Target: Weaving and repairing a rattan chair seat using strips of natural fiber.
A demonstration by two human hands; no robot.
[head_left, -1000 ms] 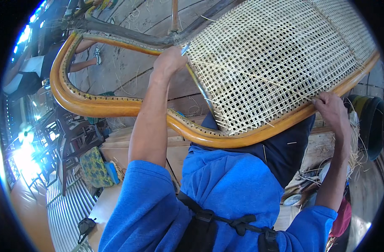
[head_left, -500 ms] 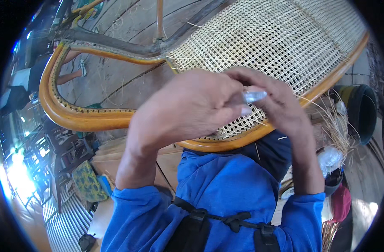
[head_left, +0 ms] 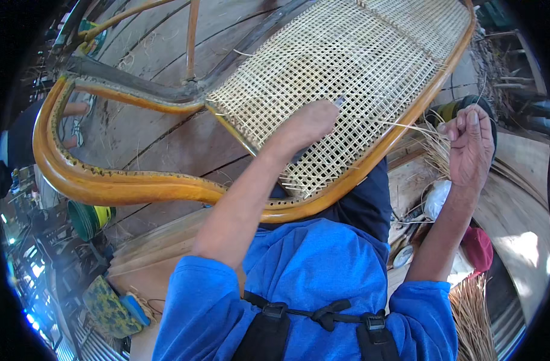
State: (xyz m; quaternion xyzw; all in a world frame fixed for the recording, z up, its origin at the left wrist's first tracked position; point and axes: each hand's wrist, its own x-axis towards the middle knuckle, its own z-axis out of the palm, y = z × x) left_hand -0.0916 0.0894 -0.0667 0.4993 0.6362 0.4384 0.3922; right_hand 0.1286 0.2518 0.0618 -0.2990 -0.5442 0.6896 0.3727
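A wooden chair frame (head_left: pixel 136 186) with a pale woven cane seat panel (head_left: pixel 359 60) lies across my lap. My left hand (head_left: pixel 308 123) rests on the weave near its lower edge, fingers closed around a small grey metal tool whose tip (head_left: pixel 339 101) pokes out. To the right of the frame, my right hand (head_left: pixel 467 144) is raised and pinches a thin cane strand (head_left: pixel 407 126) that runs back to the weave.
Loose cane strands (head_left: pixel 434 153) lie by the frame's right rail, and a further bundle (head_left: pixel 473 313) sits at lower right. A white bag (head_left: pixel 437 198), a red cloth (head_left: pixel 476 249), a green-yellow roll (head_left: pixel 88 216) and a patterned pad (head_left: pixel 106 307) lie on the plank floor.
My hands were together in front of the camera over the small tool. They have parted: the left went down onto the weave, the right swung out right, drawing a strand.
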